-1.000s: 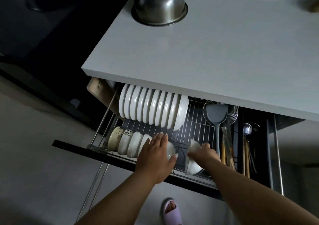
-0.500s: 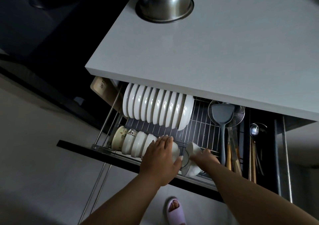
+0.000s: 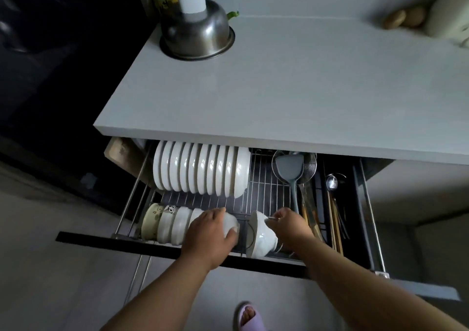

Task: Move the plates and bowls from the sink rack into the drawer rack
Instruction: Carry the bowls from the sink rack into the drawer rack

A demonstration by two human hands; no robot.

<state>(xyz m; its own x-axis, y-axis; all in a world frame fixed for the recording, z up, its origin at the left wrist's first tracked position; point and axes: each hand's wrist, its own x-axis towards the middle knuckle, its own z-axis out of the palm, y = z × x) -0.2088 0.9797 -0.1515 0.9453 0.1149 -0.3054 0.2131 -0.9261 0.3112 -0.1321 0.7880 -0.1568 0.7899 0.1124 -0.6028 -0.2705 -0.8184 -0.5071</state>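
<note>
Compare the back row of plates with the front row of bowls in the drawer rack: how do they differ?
1. The plates are flat discs on edge; the bowls are deeper and lie on their sides, nested.
2. The plates are all plain white; the bowls include two patterned ones at the left end.
3. Nothing touches the plates; the left hand grips the bowl at the row's right end.

Both rows sit in the same wire drawer rack, mostly white.

We are looking down into a home kitchen: a grey countertop (image 3: 291, 89) is carrying a steel pot (image 3: 196, 35) at eleven o'clock, and a pull-out drawer rack (image 3: 266, 193) at six o'clock is holding white plates (image 3: 200, 169), bowls (image 3: 175, 225) and cooking utensils (image 3: 291, 173).
</note>
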